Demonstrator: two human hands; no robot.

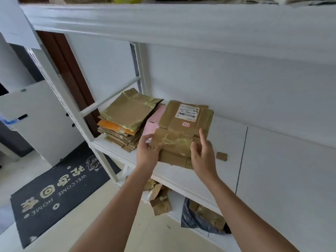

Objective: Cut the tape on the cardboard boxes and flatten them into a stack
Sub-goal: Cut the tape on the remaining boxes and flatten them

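Left hand (pixel 148 151) pinches the near-left flap of the flattened brown taped cardboard box with white shipping label (pixel 183 131) on the white shelf (pixel 227 142), right hand (pixel 201 153) loose-fingered on its right edge: press flat, then slide onto the left flattened-cardboard stack (pixel 125 120).

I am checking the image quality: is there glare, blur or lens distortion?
Head view: tape on the flattened box and on the stack glares; the top shelf beam smears with blur; wide-angle distortion tilts the rack post; daylight is soft, shadows weak.
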